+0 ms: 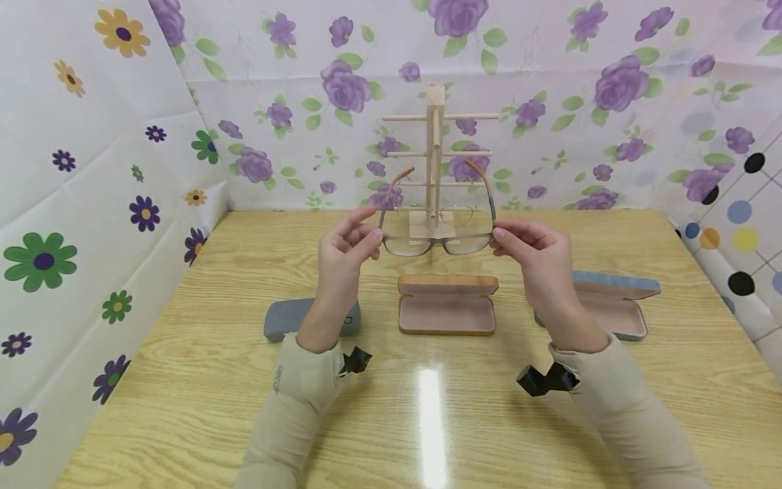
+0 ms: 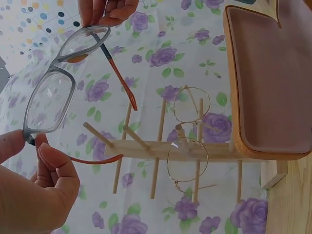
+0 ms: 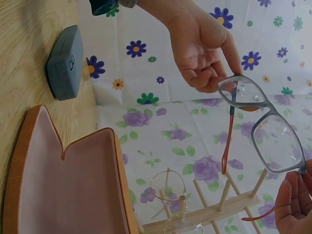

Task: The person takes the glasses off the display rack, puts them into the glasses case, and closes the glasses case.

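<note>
Both hands hold up a pair of grey-framed eyeglasses (image 1: 431, 241) with orange-tipped temples, unfolded and pointing away toward the stand. The left hand (image 1: 349, 241) pinches the frame's left corner between thumb and fingers; the right hand (image 1: 534, 251) pinches the right corner. Behind them stands a wooden glasses rack (image 1: 435, 136) with several pegs. Thin gold-rimmed round glasses (image 2: 188, 158) hang on one of its lower pegs. Below the held pair, an orange-brown glasses case (image 1: 447, 315) lies open on the table, its pink lining bare.
A closed grey-blue glasses case (image 1: 281, 320) lies left, partly behind the left forearm. An opened blue case (image 1: 617, 316) lies right, partly hidden by the right arm. The wooden table (image 1: 214, 407) meets a flowered cloth (image 1: 275, 88) at the back.
</note>
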`<state>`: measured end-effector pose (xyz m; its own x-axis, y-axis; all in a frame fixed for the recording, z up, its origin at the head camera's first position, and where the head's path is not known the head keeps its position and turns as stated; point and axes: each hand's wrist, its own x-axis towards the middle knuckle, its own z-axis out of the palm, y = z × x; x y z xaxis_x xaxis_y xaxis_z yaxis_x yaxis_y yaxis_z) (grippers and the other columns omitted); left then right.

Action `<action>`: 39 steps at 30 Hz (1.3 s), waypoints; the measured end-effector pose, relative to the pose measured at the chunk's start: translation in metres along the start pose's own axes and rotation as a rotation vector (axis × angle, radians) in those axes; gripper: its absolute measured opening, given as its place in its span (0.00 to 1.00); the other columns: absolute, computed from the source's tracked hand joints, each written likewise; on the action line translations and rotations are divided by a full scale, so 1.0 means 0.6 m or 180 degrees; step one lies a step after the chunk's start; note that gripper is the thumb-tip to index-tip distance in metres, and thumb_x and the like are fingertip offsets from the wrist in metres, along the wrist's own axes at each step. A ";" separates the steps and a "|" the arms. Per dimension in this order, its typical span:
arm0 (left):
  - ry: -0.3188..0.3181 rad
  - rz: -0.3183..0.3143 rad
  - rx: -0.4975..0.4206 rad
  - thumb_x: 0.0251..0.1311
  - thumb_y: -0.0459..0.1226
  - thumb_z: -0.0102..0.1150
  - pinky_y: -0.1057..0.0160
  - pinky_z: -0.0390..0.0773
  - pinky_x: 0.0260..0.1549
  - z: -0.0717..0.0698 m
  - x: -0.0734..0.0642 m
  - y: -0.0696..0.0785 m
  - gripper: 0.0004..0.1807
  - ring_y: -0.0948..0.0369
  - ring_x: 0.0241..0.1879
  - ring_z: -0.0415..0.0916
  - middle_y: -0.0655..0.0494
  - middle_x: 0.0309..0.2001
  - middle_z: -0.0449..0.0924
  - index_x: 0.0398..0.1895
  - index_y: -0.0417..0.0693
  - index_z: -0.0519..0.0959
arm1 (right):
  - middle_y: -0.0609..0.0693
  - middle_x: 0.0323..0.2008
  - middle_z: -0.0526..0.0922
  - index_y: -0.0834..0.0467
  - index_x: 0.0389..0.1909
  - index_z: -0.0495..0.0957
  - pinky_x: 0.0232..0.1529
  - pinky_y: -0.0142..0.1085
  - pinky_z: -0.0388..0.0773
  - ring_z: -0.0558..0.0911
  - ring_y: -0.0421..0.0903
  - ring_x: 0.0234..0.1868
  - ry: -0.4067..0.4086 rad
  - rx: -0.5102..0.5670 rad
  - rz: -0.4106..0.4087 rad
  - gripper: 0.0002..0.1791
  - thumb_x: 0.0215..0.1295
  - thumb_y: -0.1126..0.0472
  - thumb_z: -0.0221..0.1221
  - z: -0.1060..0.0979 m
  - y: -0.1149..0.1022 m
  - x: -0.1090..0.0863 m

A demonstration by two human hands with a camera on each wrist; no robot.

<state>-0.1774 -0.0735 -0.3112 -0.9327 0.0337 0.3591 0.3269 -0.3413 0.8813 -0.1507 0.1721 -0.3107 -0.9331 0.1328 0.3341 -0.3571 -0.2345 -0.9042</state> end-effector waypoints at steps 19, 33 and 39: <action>-0.0315 -0.0394 0.0066 0.56 0.21 0.51 0.70 0.70 0.24 -0.011 -0.027 0.007 0.23 0.64 0.21 0.69 0.60 0.25 0.78 0.58 0.27 0.65 | 0.50 0.26 0.82 0.65 0.33 0.82 0.30 0.32 0.78 0.80 0.43 0.25 -0.0094 -0.0027 0.0105 0.05 0.58 0.71 0.59 -0.009 0.000 -0.031; -0.0548 -0.0568 0.0225 0.55 0.21 0.50 0.71 0.70 0.23 -0.023 -0.040 -0.005 0.27 0.65 0.22 0.69 0.62 0.25 0.78 0.60 0.29 0.63 | 0.47 0.23 0.81 0.66 0.48 0.76 0.29 0.31 0.77 0.79 0.41 0.23 -0.0165 -0.0045 0.0335 0.15 0.59 0.70 0.58 -0.016 0.017 -0.040; -0.0786 -0.0672 0.0207 0.53 0.22 0.49 0.70 0.68 0.22 -0.028 -0.045 -0.012 0.32 0.65 0.20 0.67 0.60 0.23 0.75 0.64 0.31 0.58 | 0.47 0.23 0.81 0.67 0.54 0.72 0.28 0.31 0.77 0.78 0.41 0.22 -0.0232 -0.0061 0.0491 0.21 0.58 0.70 0.58 -0.018 0.026 -0.047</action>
<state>-0.1573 -0.0878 -0.3325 -0.9185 0.3267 0.2229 0.1466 -0.2420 0.9591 -0.1296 0.1753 -0.3370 -0.9776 0.0262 0.2087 -0.2091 -0.2282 -0.9509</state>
